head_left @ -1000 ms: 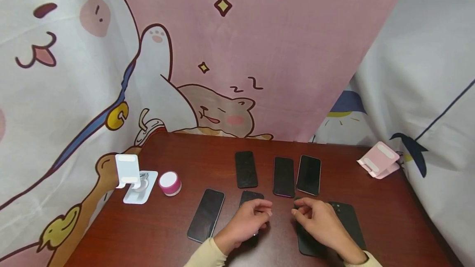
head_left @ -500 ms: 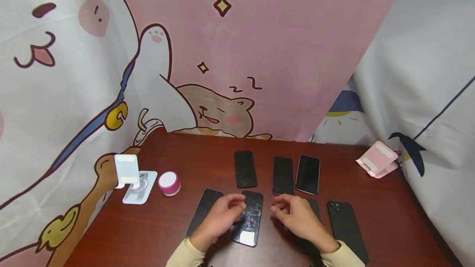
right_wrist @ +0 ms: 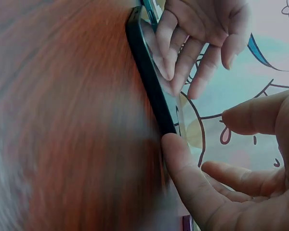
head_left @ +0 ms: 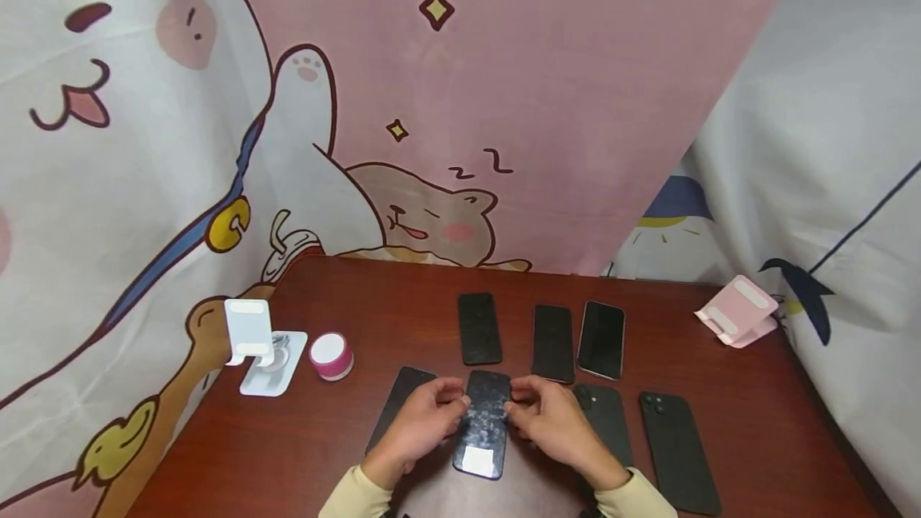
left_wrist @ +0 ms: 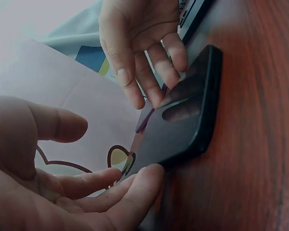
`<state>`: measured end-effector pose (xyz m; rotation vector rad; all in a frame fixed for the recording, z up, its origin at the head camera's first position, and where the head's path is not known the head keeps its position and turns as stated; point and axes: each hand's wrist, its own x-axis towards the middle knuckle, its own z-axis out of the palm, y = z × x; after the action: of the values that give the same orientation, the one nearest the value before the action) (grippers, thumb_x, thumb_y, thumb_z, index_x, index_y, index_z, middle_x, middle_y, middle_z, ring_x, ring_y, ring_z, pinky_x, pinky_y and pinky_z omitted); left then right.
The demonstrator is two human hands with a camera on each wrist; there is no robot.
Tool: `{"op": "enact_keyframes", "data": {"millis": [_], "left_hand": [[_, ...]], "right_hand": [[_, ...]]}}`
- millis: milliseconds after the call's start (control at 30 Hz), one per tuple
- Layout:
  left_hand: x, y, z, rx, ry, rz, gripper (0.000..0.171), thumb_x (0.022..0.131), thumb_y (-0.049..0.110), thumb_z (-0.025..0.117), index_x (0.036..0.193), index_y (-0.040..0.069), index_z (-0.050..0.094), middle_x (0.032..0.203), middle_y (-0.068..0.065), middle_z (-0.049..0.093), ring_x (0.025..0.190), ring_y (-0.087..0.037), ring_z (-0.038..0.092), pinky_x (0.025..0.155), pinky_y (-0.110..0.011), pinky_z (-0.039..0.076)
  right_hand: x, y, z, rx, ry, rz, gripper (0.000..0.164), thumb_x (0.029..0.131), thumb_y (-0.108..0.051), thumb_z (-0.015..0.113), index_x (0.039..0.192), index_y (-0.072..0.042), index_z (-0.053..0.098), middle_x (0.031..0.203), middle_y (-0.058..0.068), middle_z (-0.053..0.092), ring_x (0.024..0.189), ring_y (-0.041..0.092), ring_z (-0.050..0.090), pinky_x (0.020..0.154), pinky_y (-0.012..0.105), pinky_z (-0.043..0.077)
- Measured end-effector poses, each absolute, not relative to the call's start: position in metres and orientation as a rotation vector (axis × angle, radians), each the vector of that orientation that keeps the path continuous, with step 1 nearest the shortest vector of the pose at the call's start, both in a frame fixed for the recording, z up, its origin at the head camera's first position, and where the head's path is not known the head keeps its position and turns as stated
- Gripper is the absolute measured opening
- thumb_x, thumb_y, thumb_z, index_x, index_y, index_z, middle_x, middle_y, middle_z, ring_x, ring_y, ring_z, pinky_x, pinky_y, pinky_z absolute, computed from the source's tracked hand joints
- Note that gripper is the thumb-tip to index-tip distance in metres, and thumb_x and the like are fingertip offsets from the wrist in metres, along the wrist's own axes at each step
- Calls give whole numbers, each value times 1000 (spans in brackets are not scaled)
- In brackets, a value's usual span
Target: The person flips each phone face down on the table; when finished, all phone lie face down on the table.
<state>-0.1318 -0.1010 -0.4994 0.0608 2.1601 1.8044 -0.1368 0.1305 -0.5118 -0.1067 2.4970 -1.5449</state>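
Note:
A dark smartphone lies screen up on the table, its glass smudged and a bright reflection near its lower end. On its left edge my left hand rests fingertips, thumb free above the screen. From the other side my right hand touches the right edge with loosely extended fingers. The left wrist view shows the phone between both hands, its glossy screen mirroring fingers. In the right wrist view, a fingertip meets the dark side of the phone. My left hand partly covers another smartphone.
Two black phones lie back up on the right, the nearer phone and the farther one. Behind are three dark phones. A white phone stand, pink-sided jar and pink stand flank them.
My left hand has moved left off the smudged phone to its left edge. My right hand has come left from the back-up phone to the smudged phone's right edge.

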Motion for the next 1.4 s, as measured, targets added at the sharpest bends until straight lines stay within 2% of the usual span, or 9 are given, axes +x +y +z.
{"op": "enact_keyframes", "data": {"millis": [300,533,833,1033,1200,1400], "left_hand": [[-132,-94,-498,39,2182,1830,49,101,14,65,140,-14,55,129,-31,66,110,-33,70,86,-49,64],[-131,-89,-496,14,2199,1825,48,98,13,67,139,-11,56,130,-30,65,106,-27,68,84,-44,62],[-137,-88,-492,-59,2063,1959,51,97,5,59,146,-11,51,131,-28,62,112,-29,67,89,-48,63],[-140,-86,-499,-42,1962,2023,46,101,1,52,145,-12,52,126,-24,64,101,-19,68,84,-37,63],[-141,-79,-503,21,1860,2077,44,102,-2,51,145,-10,55,123,-21,68,98,-16,66,82,-29,62],[-139,-69,-506,62,1768,2106,49,99,-4,53,148,-3,55,132,-24,66,100,-17,66,81,-30,63]], "right_hand": [[-131,120,-511,-53,2431,-1660,53,92,-11,80,137,8,60,130,26,69,83,18,74,60,28,63],[-125,117,-508,4,2400,-1652,62,92,-14,81,144,7,54,137,28,65,90,18,73,61,29,63],[-124,118,-510,33,2383,-1711,58,92,-19,82,141,4,60,130,22,70,94,20,75,61,31,63],[-121,117,-511,-11,2372,-1738,53,93,-21,81,136,4,64,115,18,77,93,21,77,63,30,64],[-120,119,-510,-19,2332,-1735,58,95,-30,80,138,4,63,118,21,76,95,24,78,63,34,65],[-118,122,-507,-10,2255,-1791,62,95,-34,80,140,4,60,130,24,71,108,28,76,71,38,67]]}}
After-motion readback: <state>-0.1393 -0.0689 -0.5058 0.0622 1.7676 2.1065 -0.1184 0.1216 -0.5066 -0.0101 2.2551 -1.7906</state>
